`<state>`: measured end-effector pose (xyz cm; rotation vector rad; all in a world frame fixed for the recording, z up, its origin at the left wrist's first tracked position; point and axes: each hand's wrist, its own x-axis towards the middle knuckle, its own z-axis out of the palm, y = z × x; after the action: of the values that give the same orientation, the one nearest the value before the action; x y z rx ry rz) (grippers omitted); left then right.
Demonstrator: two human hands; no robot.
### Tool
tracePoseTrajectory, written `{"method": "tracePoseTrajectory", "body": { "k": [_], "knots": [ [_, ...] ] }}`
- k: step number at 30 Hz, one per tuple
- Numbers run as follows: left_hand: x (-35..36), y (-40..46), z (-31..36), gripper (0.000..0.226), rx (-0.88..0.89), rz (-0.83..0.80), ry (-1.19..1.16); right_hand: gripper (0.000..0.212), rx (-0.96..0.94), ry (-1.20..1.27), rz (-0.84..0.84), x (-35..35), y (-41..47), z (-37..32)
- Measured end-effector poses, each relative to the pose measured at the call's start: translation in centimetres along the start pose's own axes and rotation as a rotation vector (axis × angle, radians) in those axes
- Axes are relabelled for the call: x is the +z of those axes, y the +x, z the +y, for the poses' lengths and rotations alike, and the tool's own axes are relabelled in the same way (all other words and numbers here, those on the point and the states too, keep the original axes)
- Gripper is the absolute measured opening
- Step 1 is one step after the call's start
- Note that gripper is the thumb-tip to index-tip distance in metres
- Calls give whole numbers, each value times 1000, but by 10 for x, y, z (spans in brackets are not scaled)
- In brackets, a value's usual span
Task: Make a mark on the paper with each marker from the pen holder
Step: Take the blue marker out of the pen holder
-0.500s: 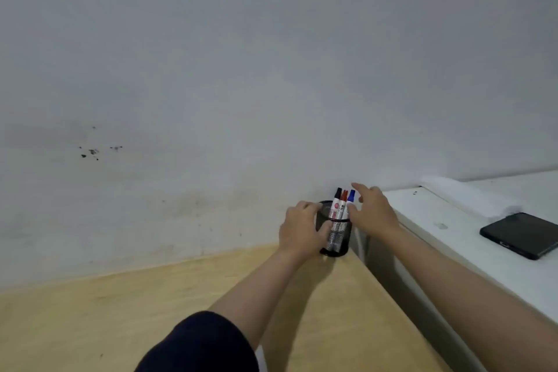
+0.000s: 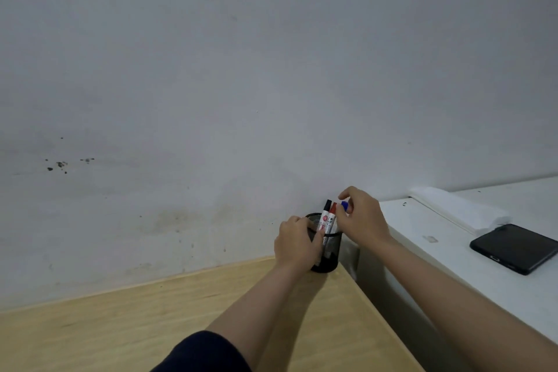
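A wooden desk (image 2: 126, 332) carries the black mesh pen holder (image 2: 330, 254) at its far right corner by the wall.

The right hand (image 2: 363, 219) hides all but the cap of the blue marker (image 2: 344, 206). The left hand (image 2: 297, 243) covers the holder's (image 2: 332, 254) left side. Marker labels are too small to read.

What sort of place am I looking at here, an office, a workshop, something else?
Most likely a plain desk corner in a home or small office. A light wooden desk meets a scuffed white wall, a black mesh pen holder holds markers, and a phone lies on the white unit alongside.
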<state>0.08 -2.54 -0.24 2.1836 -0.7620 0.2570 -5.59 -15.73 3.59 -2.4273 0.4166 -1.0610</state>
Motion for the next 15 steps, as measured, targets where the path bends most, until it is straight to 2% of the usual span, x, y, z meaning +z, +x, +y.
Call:
{"method": "tracePoseTrajectory", "body": {
  "k": [3,6,8,13,15],
  "knots": [
    [-13,-12,15,23,-22,31,-163,4,-116,21,129,-22,-13,-17],
    [-36,-30,34,16,-119,58,-535,5,-189,127,264,-43,-37,-36],
    [-53,-41,45,15,-164,46,-730,7,-166,243,327,-53,-61,-52],
    [-105,-77,66,13,-285,56,-1081,10,-69,538,292,-58,-117,-87],
    [-123,-92,69,15,-299,64,-1137,15,-65,628,227,-56,-133,-103]
  ]
}}
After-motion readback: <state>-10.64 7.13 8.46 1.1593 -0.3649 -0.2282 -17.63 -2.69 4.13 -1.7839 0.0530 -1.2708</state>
